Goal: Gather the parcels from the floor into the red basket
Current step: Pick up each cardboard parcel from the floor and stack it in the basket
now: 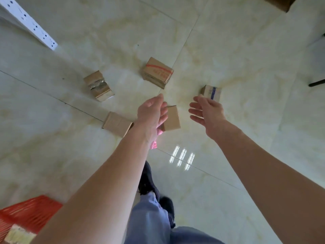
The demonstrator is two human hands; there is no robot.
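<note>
Several cardboard parcels lie on the pale tiled floor. A plain one (172, 118) lies between my hands, partly behind my left hand (151, 113), whose fingers are relaxed and hold nothing. My right hand (206, 112) hovers open beside it, just in front of a small parcel with blue tape (213, 91). Farther off lie a parcel with red print (157, 72), one with shiny tape (98, 85) and a plain flat one (117, 123). The red basket (29, 213) stands at the bottom left with a pale parcel (18, 235) inside.
A white perforated shelf post (29, 23) slants at the top left. A dark chair leg (316, 83) reaches in at the right edge, and a brown box corner (281, 3) shows at the top right. My legs and dark shoes (147, 182) are below the hands.
</note>
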